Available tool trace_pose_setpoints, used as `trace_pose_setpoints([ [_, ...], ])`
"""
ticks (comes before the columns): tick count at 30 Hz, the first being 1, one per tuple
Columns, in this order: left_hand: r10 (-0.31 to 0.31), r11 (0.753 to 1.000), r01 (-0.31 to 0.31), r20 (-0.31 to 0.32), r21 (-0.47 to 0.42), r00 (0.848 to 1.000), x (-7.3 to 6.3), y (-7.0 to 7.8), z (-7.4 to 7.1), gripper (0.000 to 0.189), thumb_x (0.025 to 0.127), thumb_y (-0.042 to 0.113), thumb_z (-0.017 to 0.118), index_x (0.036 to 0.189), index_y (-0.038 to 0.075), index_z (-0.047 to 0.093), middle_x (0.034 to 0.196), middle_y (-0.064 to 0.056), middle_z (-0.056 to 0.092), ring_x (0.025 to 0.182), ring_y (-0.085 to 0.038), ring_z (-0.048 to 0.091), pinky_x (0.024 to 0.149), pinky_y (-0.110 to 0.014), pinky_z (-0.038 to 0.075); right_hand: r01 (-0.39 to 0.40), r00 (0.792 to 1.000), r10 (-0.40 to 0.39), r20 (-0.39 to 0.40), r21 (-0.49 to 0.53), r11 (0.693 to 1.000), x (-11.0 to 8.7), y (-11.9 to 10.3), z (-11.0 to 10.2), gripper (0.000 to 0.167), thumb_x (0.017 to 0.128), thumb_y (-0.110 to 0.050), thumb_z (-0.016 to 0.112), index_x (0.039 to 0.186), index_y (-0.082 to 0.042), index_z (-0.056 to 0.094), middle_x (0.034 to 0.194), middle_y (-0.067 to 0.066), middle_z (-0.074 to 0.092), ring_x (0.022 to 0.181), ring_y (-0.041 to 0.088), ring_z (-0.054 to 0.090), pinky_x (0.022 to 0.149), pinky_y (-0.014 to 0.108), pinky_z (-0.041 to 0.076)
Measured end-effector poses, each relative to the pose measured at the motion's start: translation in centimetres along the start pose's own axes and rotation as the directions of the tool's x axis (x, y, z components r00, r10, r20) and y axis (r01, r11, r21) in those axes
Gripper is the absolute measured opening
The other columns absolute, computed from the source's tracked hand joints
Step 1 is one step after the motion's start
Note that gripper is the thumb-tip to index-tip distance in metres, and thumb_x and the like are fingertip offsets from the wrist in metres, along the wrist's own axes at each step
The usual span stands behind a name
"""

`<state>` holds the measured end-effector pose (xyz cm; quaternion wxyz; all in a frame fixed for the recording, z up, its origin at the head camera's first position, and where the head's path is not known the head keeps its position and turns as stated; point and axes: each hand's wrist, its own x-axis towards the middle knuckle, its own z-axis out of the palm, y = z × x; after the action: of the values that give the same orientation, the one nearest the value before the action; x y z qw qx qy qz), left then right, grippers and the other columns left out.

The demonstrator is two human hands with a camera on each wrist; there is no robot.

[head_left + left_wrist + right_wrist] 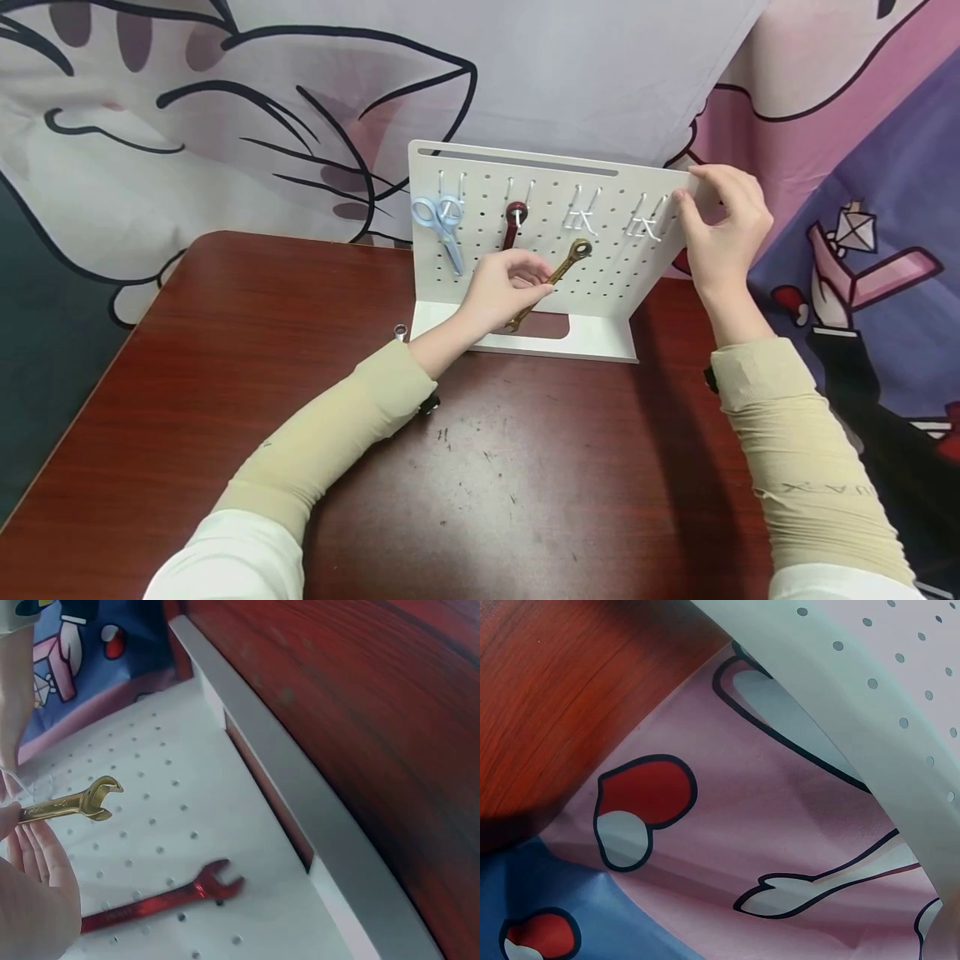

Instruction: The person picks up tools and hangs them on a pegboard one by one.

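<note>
Your left hand [506,289] pinches the gold wrench [567,262], your right hand [726,218] the pegboard's [555,212] top-right corner, and only the left wrist view shows the red wrench's [161,901] open end.

The left hand [506,285] pinched a gold wrench [566,265] near a white pegboard [480,233] bearing scissors [448,227] and a red wrench [512,231]; the right hand [726,223] gripped the pegboard's corner.
</note>
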<state>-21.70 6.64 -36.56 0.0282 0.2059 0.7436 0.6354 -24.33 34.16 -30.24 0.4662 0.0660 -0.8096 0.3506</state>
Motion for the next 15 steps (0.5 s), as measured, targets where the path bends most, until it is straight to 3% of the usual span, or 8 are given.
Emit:
trace_pose_setpoints([
  [7, 0.028, 0.999, -0.029, -0.022, -0.046, 0.999, 0.4, 0.7, 1.2, 0.019, 0.091, -0.003, 0.079, 0.109, -0.005, 0.076, 0.106, -0.021, 0.079, 0.094, -0.028, 0.074, 0.083, -0.022, 0.063, 0.003, 1.000, -0.003, 0.001, 0.006, 1.000, 0.0, 0.0, 0.1, 0.023, 0.093, -0.015, 0.082, 0.113, -0.004, 0.082, 0.116, 0.011, 0.081, 0.113, 0.025, 0.069, 0.099, 0.017, 0.047],
  [15, -0.016, 0.996, 0.010, -0.072, -0.093, 0.997, 1.0, 0.5, 1.8, 0.019, 0.091, -0.004, 0.079, 0.109, -0.005, 0.076, 0.107, -0.023, 0.079, 0.096, -0.032, 0.074, 0.084, -0.021, 0.062, 0.004, 1.000, -0.004, -0.001, 0.001, 1.000, 0.0, -0.1, 0.0, 0.022, 0.093, -0.013, 0.081, 0.113, -0.004, 0.082, 0.116, 0.012, 0.081, 0.114, 0.025, 0.069, 0.099, 0.017, 0.047],
])
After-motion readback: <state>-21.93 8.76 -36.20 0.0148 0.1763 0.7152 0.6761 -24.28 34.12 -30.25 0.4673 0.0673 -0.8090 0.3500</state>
